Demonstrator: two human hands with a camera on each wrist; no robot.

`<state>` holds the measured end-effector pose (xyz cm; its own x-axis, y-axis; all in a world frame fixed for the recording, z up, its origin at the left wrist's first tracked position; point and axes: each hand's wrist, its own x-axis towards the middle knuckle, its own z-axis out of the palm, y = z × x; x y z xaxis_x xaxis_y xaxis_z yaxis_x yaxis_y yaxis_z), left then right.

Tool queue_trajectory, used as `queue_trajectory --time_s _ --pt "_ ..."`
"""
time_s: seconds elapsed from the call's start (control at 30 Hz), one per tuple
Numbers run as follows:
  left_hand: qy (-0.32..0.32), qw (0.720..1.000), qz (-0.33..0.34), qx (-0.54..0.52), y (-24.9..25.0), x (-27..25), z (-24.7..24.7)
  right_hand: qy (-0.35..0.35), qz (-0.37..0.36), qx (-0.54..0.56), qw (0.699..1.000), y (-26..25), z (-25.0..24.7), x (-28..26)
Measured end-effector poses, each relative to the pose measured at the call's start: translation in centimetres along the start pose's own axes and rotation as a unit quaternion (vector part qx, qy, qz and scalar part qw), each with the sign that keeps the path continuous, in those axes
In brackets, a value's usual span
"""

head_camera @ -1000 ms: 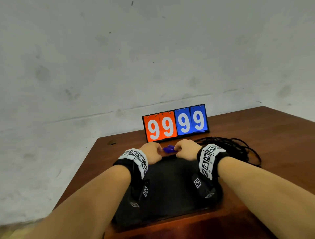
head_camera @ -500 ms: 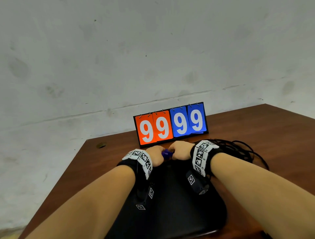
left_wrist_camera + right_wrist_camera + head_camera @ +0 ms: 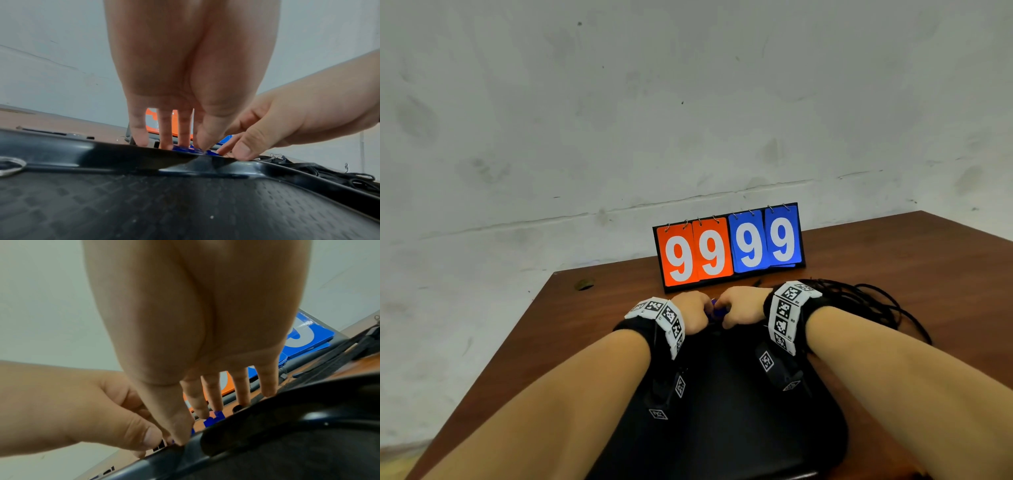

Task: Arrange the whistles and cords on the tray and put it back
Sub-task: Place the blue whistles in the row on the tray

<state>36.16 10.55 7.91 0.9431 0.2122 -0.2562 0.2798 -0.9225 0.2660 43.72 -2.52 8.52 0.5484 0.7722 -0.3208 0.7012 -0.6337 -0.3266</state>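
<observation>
A blue whistle (image 3: 717, 311) lies just past the far rim of the black tray (image 3: 722, 411), in front of the scoreboard. My left hand (image 3: 698, 315) and right hand (image 3: 736, 308) meet over it, knuckles up, and hide most of it. In the left wrist view the left hand (image 3: 185, 144) sets thumb and fingers down on blue whistle pieces (image 3: 180, 148) behind the tray rim (image 3: 82, 149). In the right wrist view the right hand (image 3: 192, 428) pinches at the blue whistle (image 3: 213, 418) with thumb and forefinger. A heap of black cords (image 3: 859, 301) lies right of the right wrist.
An orange and blue flip scoreboard (image 3: 729, 246) reading 99 99 stands close behind the hands. The brown table (image 3: 585, 325) ends at its left edge beside a grey wall. A small dark mark (image 3: 584, 284) sits near the far left corner.
Both hands have closed in on the blue whistle, so less of it shows between them. The head view has dipped, showing more of the tray.
</observation>
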Motion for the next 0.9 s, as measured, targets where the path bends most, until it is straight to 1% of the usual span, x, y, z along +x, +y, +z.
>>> queue_trajectory --time_s 0.13,0.4,0.5,0.67,0.8,0.9 --pt "0.019 1.0 0.004 0.013 -0.3 -0.5 0.2 0.008 -0.014 -0.021 1.0 -0.6 0.2 -0.6" --pt "-0.002 1.0 0.009 -0.004 -0.8 -0.5 0.4 -0.013 -0.01 -0.027 1.0 -0.7 0.7 -0.6" --pt "0.004 1.0 0.016 -0.003 -1.1 -0.5 0.4 -0.01 -0.011 -0.021 1.0 -0.5 0.9 -0.4" --pt "0.042 0.999 0.024 -0.017 -1.4 -0.5 0.6 0.012 -0.018 0.0 1.0 -0.3 1.0 -0.4" --pt "0.098 0.993 0.019 -0.061 -1.6 -0.5 0.8 0.07 -0.032 0.037 0.996 0.1 1.2 -0.7" --pt "0.146 0.983 0.013 -0.11 -1.6 -0.8 0.8 0.112 -0.042 0.08 0.99 0.3 1.2 -1.0"
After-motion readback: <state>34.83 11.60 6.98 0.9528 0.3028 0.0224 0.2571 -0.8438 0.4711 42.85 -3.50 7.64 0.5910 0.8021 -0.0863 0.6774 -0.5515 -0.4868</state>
